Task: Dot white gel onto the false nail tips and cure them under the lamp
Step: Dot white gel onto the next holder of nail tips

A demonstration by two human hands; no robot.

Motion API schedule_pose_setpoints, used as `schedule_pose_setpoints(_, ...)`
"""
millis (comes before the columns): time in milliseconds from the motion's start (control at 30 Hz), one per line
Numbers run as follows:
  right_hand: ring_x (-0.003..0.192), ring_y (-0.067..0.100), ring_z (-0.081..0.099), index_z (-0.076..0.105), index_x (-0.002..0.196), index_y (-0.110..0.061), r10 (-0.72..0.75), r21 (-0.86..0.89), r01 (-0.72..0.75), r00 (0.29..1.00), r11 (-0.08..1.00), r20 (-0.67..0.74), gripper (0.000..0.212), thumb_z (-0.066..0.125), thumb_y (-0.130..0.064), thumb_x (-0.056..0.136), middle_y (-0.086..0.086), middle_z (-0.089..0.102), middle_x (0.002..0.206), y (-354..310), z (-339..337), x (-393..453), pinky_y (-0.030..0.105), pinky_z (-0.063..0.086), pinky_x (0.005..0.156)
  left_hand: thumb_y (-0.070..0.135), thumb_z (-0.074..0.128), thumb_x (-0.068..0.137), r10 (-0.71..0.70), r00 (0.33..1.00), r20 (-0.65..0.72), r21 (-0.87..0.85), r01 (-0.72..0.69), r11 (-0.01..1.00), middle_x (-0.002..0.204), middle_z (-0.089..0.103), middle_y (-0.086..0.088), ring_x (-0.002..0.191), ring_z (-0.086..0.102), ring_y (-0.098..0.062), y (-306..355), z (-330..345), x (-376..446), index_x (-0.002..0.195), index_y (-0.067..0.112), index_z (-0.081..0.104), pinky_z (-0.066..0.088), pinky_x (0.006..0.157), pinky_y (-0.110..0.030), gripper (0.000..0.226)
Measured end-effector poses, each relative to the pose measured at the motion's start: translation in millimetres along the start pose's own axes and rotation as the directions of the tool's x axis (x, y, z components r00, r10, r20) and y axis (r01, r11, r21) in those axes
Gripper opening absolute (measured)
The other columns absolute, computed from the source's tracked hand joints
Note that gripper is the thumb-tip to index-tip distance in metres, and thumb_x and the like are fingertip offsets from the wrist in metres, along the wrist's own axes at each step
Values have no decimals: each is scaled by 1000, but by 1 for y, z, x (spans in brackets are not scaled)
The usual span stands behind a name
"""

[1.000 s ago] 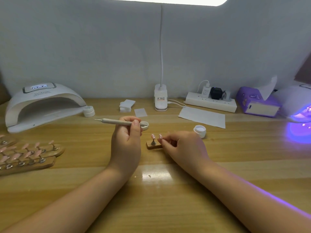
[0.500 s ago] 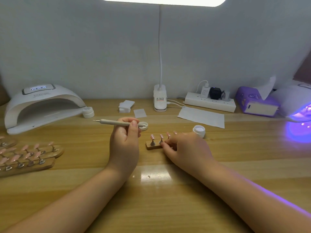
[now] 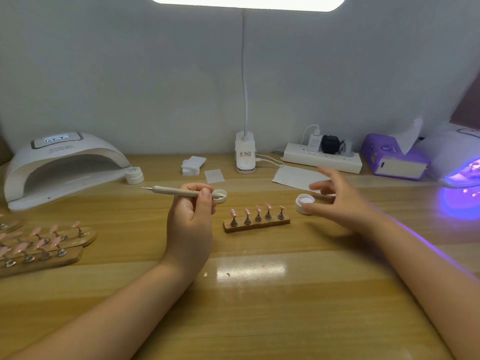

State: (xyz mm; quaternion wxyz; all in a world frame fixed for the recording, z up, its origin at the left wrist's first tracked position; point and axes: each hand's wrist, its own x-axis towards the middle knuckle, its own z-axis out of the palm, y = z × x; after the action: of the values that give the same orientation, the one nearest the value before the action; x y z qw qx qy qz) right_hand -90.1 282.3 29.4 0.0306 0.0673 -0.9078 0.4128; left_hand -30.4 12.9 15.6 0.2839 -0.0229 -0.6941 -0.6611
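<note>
At frame centre, the left hand (image 3: 191, 216) is gripping a dotting pen (image 3: 179, 190), while the right hand (image 3: 340, 198), fingers spread and blurred, is hovering beside the open gel pot (image 3: 304, 203) near the nail stand (image 3: 255, 224).

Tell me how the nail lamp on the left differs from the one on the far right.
The left nail lamp is dark inside, while the right nail lamp glows violet and throws that light onto the table. The left one shows whole, with a small display on top; the right one is cut off by the frame edge. A small white jar sits by the left lamp, a purple tissue box by the right. Both are white, domed and open towards the person.
</note>
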Motion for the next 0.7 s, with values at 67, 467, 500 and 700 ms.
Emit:
schedule_pose_setpoints(67, 114, 9, 51, 34, 142, -30, 10, -51, -7, 999, 999, 42, 89, 80, -46, 68, -15, 57, 115, 5, 0, 1, 30, 40, 94, 17, 46, 100, -5, 1000, 3, 10, 5, 1000, 77, 59, 5, 73, 57, -4, 0, -1, 0, 88, 25, 58, 51, 75, -27, 18)
schedule_pose_setpoints(467, 94, 4, 59, 64, 92, -31, -47, -34, 43, 989, 999, -139, 33, 81, -44, 66, -16, 65, 95, -1, 5, 2, 34, 49, 83, 17, 48, 100, 0, 999, 38, 24, -1, 1000, 70, 64, 17, 71, 59, 2, 7, -4, 2, 88, 21, 59, 50, 69, -15, 17)
schedule_pose_setpoints(500, 94, 3, 58, 63, 92, -32, -77, -30, 73, 982, 997, -170, 32, 81, -42, 67, -16, 65, 94, -6, 5, 2, 33, 49, 82, 18, 48, 99, 12, 998, 55, 34, -14, 999, 71, 65, 16, 71, 60, 2, 11, -5, 3, 88, 20, 60, 50, 68, -14, 17)
schedule_pose_setpoints(700, 86, -4, 57, 61, 92, -32, -307, -142, 289, 944, 947, -123, 32, 81, -39, 68, -19, 63, 89, -50, 14, -10, 14, 38, 66, 22, 50, 99, 78, 993, 90, -3, -78, 997, 69, 65, 12, 69, 61, -1, 42, -4, 7, 86, 20, 63, 50, 66, -13, 18)
